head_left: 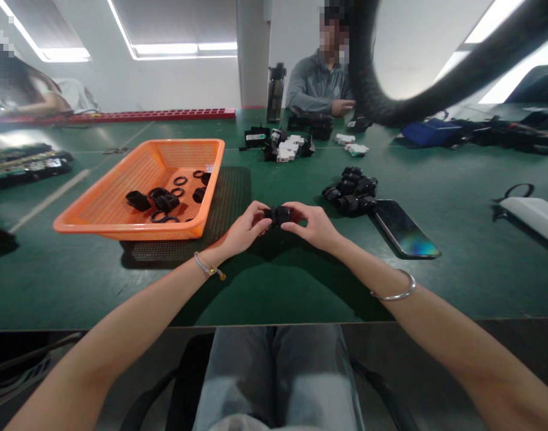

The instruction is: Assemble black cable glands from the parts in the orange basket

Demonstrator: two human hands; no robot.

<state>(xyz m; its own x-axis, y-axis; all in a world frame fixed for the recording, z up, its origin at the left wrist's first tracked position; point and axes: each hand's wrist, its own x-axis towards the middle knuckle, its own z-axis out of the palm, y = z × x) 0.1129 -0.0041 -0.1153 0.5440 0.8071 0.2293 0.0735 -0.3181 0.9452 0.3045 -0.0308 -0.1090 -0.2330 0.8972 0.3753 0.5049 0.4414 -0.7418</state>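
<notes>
Between my two hands, above the green table, is a short black ribbed cylindrical fitting (278, 215), lying sideways. My left hand (248, 228) pinches its left end with thumb and fingers. On the other end, my right hand (313, 226) grips with thumb and forefinger. An orange plastic basket (134, 229) stands to the left, holding loose black rings (180, 181) and black cylindrical parts (138, 200). Right of my hands lies a heap of similar black fittings (352, 190). The fingers partly cover the fitting, so its ends are hidden.
A smartphone (406, 228) lies beside the heap. Farther back are white and black small parts (289, 146), a dark bottle (276, 93) and a blue item (430, 132). A white object (536, 218) sits at right. A person (321, 84) sits across the table (274, 287); another is at far left.
</notes>
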